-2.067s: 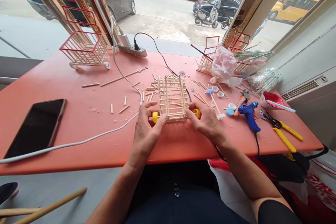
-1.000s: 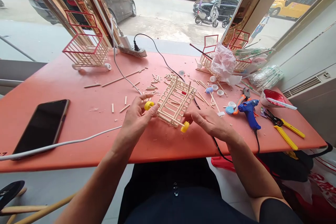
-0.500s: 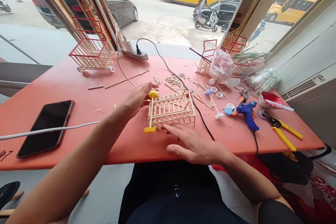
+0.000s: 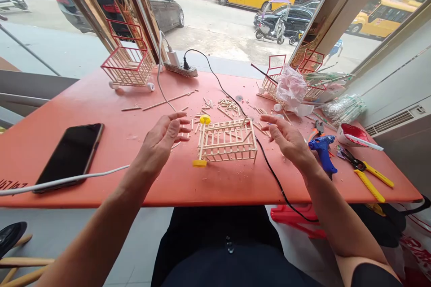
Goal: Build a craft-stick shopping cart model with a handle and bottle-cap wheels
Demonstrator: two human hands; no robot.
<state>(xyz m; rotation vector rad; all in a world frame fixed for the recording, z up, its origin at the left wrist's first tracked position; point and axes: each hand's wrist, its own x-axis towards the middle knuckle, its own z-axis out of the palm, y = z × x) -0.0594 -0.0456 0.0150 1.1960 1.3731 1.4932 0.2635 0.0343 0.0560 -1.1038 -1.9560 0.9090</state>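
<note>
I'm in a dark navy top (image 4: 205, 267), black sleeve (image 4: 374, 276) ending above my right elbow, black bottoms (image 4: 178, 228); shiny dots (image 4: 230, 248) down front (buttons or studs, can't tell).

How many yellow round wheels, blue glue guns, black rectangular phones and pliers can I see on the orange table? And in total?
Yellow round wheels, both on the pale wooden frame: 2
Blue glue gun: 1
Black rectangular phone: 1
Yellow-handled pliers and orange-handled pliers: 2
Total: 6
</note>
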